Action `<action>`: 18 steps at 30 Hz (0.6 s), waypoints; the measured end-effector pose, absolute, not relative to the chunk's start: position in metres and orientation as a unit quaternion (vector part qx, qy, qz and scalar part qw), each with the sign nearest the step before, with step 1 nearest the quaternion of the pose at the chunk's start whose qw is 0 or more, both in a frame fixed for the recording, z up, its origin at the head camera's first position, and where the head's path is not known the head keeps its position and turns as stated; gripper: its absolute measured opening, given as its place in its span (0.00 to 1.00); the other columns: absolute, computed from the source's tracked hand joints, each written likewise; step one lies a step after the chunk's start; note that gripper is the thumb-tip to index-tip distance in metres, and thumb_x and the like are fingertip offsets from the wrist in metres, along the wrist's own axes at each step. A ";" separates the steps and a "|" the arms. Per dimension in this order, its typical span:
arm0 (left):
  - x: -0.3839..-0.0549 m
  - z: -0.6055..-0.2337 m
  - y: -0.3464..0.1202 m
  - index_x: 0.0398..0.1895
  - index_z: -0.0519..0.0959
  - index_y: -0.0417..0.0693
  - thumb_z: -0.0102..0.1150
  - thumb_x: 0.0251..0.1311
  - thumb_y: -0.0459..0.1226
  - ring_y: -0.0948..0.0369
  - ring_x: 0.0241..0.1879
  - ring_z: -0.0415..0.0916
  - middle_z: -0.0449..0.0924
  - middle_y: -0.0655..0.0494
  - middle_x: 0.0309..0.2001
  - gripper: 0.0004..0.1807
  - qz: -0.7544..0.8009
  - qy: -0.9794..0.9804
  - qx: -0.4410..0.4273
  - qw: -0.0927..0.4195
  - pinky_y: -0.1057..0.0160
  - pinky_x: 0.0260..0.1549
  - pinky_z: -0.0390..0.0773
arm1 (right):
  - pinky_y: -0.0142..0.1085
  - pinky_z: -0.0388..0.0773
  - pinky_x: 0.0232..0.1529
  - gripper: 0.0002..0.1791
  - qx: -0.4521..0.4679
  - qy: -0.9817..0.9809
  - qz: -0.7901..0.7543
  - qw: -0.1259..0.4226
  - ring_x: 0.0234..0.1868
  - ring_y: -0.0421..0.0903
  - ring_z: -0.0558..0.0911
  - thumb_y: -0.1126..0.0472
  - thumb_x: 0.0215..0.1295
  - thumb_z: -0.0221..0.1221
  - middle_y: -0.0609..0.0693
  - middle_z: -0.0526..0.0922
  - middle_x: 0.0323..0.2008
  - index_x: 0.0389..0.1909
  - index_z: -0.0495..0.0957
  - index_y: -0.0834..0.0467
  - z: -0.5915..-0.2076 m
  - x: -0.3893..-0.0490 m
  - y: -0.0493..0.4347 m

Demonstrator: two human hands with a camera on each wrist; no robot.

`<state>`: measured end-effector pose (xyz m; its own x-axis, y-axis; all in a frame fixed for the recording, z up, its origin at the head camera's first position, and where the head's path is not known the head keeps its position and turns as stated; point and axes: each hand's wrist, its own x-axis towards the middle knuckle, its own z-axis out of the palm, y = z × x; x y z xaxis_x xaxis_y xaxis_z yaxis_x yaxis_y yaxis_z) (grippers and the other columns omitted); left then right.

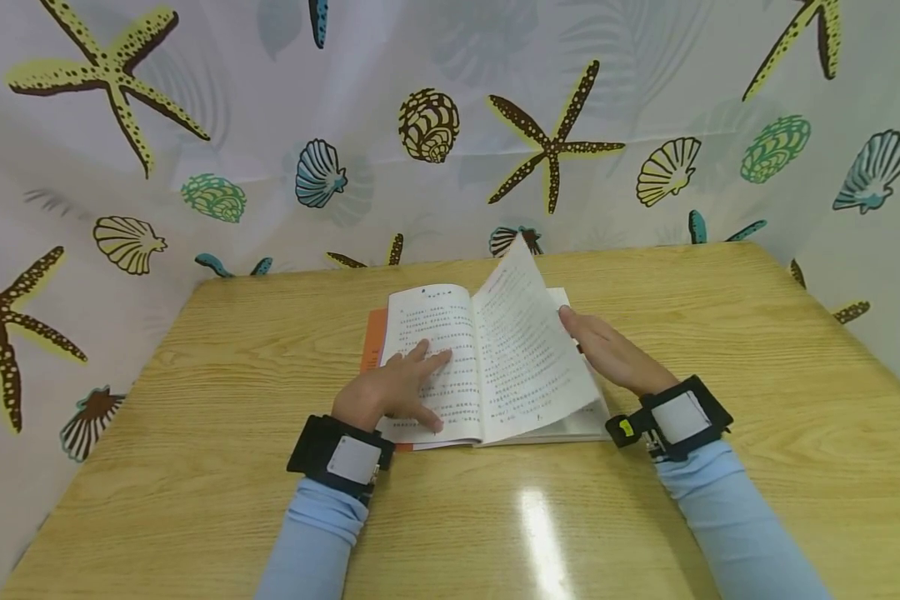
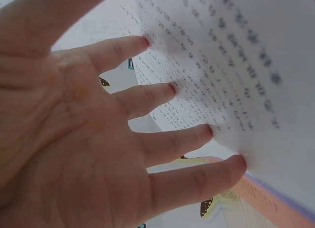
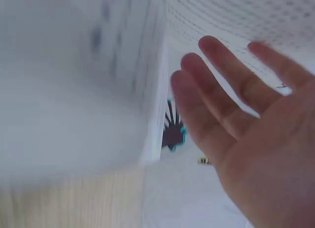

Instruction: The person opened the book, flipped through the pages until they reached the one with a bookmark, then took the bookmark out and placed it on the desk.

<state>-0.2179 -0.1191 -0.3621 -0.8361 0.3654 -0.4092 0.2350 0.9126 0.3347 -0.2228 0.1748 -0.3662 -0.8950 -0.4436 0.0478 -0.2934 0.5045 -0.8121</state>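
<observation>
An open book point(image 1: 433, 315) with printed pages lies on the table, an orange cover edge point(image 1: 373, 337) showing at its left. My left hand point(image 1: 393, 387) rests on the left page with its fingers spread; in the left wrist view its fingertips point(image 2: 206, 131) touch the print. One page point(image 1: 528, 358) stands raised and slanted over the right half, its top corner pointing up. Beside that page's right edge is my right hand point(image 1: 611, 346). The right wrist view shows its fingers point(image 3: 231, 73) nearly straight, with the blurred raised page point(image 3: 74, 105) to their left.
The wooden table point(image 1: 270, 350) extends around the book, with a bright reflection near its front. Behind and at the sides hangs a white cloth point(image 1: 390, 192) printed with starfish and shells. Black bands point(image 1: 345, 454) with pale plates circle both wrists, above light blue sleeves.
</observation>
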 end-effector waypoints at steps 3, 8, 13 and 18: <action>-0.218 -0.362 -0.120 0.82 0.53 0.55 0.78 0.53 0.45 0.35 0.76 0.44 0.40 0.44 0.82 0.56 0.137 0.948 0.160 0.239 0.34 0.69 0.54 | 0.63 0.61 0.67 0.41 -0.236 0.836 -0.471 0.154 0.70 0.67 0.65 0.41 0.82 0.20 0.70 0.66 0.70 0.78 0.54 0.67 -0.365 -0.220 0.164; -0.218 -0.362 -0.119 0.82 0.52 0.57 0.77 0.54 0.45 0.35 0.77 0.43 0.39 0.45 0.82 0.56 0.135 0.949 0.156 0.240 0.34 0.69 0.53 | 0.60 0.54 0.73 0.37 -0.283 0.836 -0.431 0.185 0.75 0.64 0.59 0.45 0.84 0.24 0.66 0.59 0.75 0.77 0.55 0.68 -0.370 -0.214 0.142; -0.218 -0.363 -0.122 0.77 0.65 0.47 0.81 0.48 0.35 0.44 0.71 0.61 0.61 0.45 0.76 0.51 0.216 0.933 0.179 0.227 0.42 0.68 0.62 | 0.59 0.53 0.73 0.29 -0.344 0.853 -0.361 0.154 0.76 0.63 0.58 0.52 0.85 0.35 0.63 0.63 0.74 0.75 0.63 0.65 -0.376 -0.208 0.124; -0.221 -0.363 -0.125 0.65 0.77 0.38 0.78 0.47 0.26 0.56 0.58 0.71 0.77 0.46 0.64 0.37 0.299 0.883 0.255 0.256 0.57 0.60 0.68 | 0.67 0.49 0.70 0.28 -0.347 0.889 -0.262 0.142 0.75 0.73 0.52 0.48 0.81 0.45 0.66 0.62 0.74 0.75 0.67 0.55 -0.380 -0.202 0.117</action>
